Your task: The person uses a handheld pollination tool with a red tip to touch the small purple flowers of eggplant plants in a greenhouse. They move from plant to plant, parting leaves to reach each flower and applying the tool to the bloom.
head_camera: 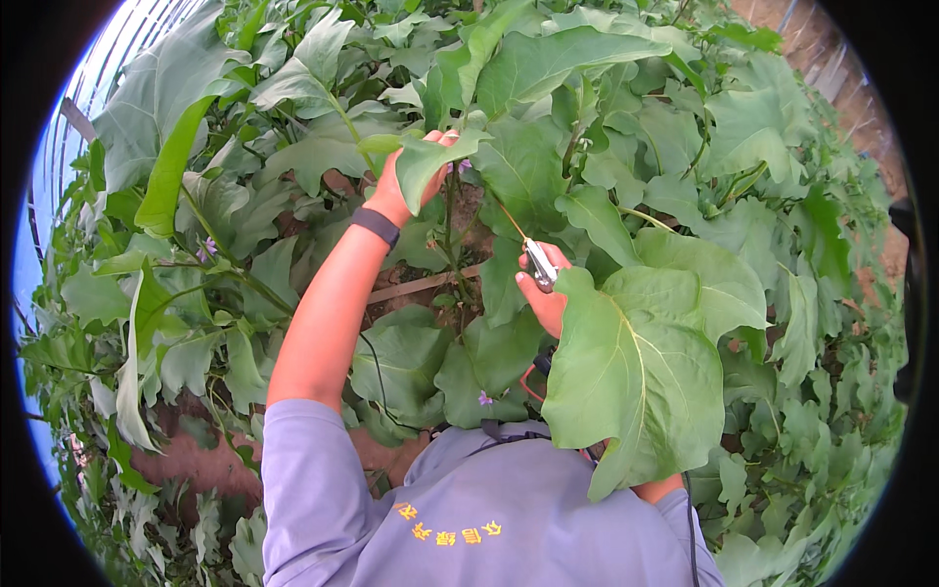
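Eggplant plants with broad lobed leaves and small purple flowers surround both hands. My left hand, with a dark band on the wrist, reaches in among the leaves near an upright stem; a leaf covers part of its fingers, and whether it grips anything is unclear. My right hand is closed around small pruning shears with silvery metal parts. Their tip lies beside a thin brownish stalk under a large leaf. A big leaf hides the right wrist and forearm.
Dense foliage spreads on all sides. A purple flower is at the left, another low in the middle. A thin wooden strip lies behind the stem. Dark cables hang near my chest. Bare soil shows at the upper right.
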`<move>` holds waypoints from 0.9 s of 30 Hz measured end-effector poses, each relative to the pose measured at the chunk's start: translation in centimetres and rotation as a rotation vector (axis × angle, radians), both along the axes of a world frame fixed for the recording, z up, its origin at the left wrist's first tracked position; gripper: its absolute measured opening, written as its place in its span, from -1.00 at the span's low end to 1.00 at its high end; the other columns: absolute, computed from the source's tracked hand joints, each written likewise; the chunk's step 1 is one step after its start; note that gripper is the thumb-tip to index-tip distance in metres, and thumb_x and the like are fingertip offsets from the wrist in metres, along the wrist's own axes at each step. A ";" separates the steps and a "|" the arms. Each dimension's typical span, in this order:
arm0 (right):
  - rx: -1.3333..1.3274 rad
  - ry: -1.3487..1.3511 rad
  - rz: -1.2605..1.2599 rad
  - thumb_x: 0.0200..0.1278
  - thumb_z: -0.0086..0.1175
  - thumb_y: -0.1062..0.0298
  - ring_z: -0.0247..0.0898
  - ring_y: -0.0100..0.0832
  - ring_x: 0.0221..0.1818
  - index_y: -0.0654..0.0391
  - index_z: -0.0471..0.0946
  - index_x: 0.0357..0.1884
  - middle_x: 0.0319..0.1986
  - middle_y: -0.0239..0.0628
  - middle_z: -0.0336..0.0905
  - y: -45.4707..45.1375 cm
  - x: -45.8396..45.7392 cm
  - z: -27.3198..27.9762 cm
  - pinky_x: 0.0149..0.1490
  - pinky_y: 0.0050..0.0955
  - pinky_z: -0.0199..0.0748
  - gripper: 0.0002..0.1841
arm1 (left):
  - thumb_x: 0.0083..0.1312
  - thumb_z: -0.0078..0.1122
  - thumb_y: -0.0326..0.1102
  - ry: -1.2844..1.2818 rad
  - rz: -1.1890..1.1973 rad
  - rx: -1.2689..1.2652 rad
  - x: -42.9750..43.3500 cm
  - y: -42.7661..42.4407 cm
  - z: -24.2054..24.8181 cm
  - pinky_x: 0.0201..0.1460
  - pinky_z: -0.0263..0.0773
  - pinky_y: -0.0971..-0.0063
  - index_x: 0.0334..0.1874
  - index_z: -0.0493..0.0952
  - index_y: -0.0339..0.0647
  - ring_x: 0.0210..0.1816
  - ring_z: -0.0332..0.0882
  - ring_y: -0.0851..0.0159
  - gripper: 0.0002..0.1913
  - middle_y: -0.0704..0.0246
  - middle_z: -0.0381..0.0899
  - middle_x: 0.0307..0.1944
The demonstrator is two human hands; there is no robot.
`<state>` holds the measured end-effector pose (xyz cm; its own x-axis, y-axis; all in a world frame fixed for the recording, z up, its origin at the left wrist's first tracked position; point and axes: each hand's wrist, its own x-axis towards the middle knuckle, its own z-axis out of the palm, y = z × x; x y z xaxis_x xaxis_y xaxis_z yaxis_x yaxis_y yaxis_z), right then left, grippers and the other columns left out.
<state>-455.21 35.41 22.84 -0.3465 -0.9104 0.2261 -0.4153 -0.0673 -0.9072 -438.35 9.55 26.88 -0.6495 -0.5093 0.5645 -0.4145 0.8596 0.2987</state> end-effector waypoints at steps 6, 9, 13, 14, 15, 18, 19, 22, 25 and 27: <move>-0.033 -0.042 0.077 0.36 0.28 0.44 0.43 -0.70 -0.21 0.17 0.50 0.27 -0.11 -0.51 0.64 -0.3 -1.0 -0.1 -0.12 -0.61 0.44 -0.55 | 0.52 0.00 -0.47 0.131 0.199 -0.072 -1.2 0.1 -1.3 -0.13 0.53 0.22 0.24 0.44 -0.27 -0.19 0.61 -0.01 -0.71 0.10 0.62 -0.08; 0.025 -0.073 0.080 0.36 0.28 0.45 0.43 -0.71 -0.19 0.18 0.49 0.28 -0.11 -0.51 0.63 -0.5 -1.2 0.0 -0.12 -0.61 0.44 -0.54 | 0.56 -0.02 -0.44 0.451 0.173 0.140 -1.8 0.8 -0.2 -0.36 0.50 0.40 0.04 0.42 -0.26 -0.42 0.57 0.30 -0.89 0.25 0.62 -0.14; 0.064 -0.115 0.107 0.36 0.26 0.47 0.44 -0.71 -0.15 0.18 0.47 0.28 -0.09 -0.51 0.61 -0.6 -1.6 0.3 -0.10 -0.62 0.44 -0.54 | 0.58 0.05 -0.44 1.022 -0.162 0.725 -0.4 6.0 2.7 -0.15 0.48 0.43 -0.13 0.42 -0.27 -0.28 0.53 0.45 -0.92 0.40 0.54 -0.29; 0.067 -0.112 0.115 0.36 0.26 0.47 0.44 -0.71 -0.13 0.18 0.47 0.29 -0.09 -0.51 0.61 -0.4 -1.7 0.4 -0.09 -0.62 0.44 -0.54 | 0.57 0.04 -0.47 1.043 -0.131 0.787 0.2 8.2 3.1 -0.28 0.41 0.51 -0.14 0.40 -0.24 -0.37 0.47 0.49 -0.94 0.42 0.54 -0.30; 0.078 -0.112 0.110 0.36 0.26 0.48 0.45 -0.71 -0.13 0.18 0.47 0.28 -0.09 -0.50 0.60 -0.4 -1.9 0.5 -0.09 -0.62 0.44 -0.54 | 0.56 0.04 -0.49 0.988 -0.052 0.774 0.9 10.4 3.4 -0.40 0.35 0.59 -0.14 0.39 -0.22 -0.46 0.41 0.53 -0.94 0.45 0.54 -0.31; 0.051 -0.126 0.109 0.35 0.26 0.50 0.45 -0.70 -0.13 0.19 0.47 0.27 -0.08 -0.47 0.60 -0.5 -2.3 0.3 -0.09 -0.62 0.45 -0.55 | 0.54 -0.01 -0.53 0.820 0.087 1.054 3.2 15.8 3.0 -0.60 0.20 0.69 -0.14 0.40 -0.19 -0.62 0.31 0.60 -0.94 0.50 0.54 -0.34; 0.043 -0.138 0.114 0.35 0.26 0.50 0.46 -0.70 -0.14 0.20 0.47 0.27 -0.08 -0.46 0.60 -0.6 -2.5 0.1 -0.09 -0.62 0.45 -0.54 | 0.57 0.01 -0.47 0.643 -0.026 1.133 4.0 16.6 2.7 -0.59 0.23 0.70 -0.14 0.46 -0.22 -0.60 0.38 0.59 -0.94 0.49 0.58 -0.35; 0.030 -0.145 0.108 0.33 0.26 0.52 0.45 -0.70 -0.15 0.21 0.47 0.26 -0.08 -0.45 0.60 -0.9 -2.8 -0.4 -0.11 -0.63 0.44 -0.54 | 0.59 0.06 -0.39 0.381 -0.037 1.347 3.7 16.9 0.5 -0.51 0.34 0.66 -0.02 0.57 -0.27 -0.55 0.47 0.55 -0.87 0.47 0.64 -0.35; 0.038 -0.180 0.113 0.33 0.24 0.54 0.45 -0.70 -0.14 0.23 0.46 0.26 -0.07 -0.44 0.59 -0.9 -3.0 -0.8 -0.11 -0.64 0.45 -0.54 | 0.56 0.13 -0.35 0.512 0.106 1.068 0.6 12.7 -1.8 -0.25 0.55 0.59 0.18 0.58 -0.35 -0.32 0.69 0.42 -0.73 0.37 0.76 -0.16; 0.058 -0.206 0.123 0.33 0.23 0.55 0.44 -0.69 -0.12 0.24 0.46 0.27 -0.06 -0.43 0.58 -0.8 -3.1 -0.9 -0.10 -0.63 0.45 -0.54 | 0.43 0.27 -0.36 0.639 0.270 0.648 -2.2 9.7 -3.0 0.21 0.59 0.35 0.24 0.57 -0.37 0.21 0.67 0.13 -0.62 0.09 0.74 0.00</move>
<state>-458.27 34.62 21.93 -0.2653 -0.9580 0.1087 -0.2129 -0.0518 -0.9757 -440.55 19.26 23.88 -0.1298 -0.9361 0.3269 -0.1680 0.3457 0.9232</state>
